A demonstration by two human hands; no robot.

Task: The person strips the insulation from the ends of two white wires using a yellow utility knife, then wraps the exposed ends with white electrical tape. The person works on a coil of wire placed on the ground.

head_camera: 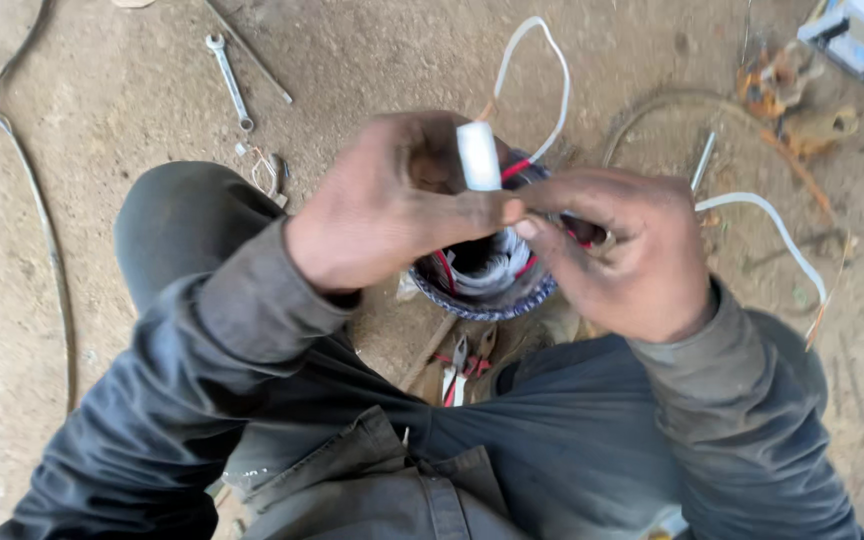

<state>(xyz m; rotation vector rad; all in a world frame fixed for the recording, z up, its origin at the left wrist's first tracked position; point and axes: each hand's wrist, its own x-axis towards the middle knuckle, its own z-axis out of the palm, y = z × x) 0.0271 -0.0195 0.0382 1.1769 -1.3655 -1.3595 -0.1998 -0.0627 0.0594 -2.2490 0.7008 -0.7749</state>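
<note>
- Left hand [392,200] pinches a white sleeve [478,156]; right hand [624,250] is closed on wires [574,232].
- Both hover over the stator [487,280], mid-frame between the knees.
- Sleeve looks light and bendy; hold it near its end.
- Stator likely heavy and rigid, windings delicate: grip its rim.
- Spanner [229,80] lies on the floor at eleven o'clock.

A white tape roll [478,155] stands upright above a round, seemingly wire-wound coil [487,275].
</note>
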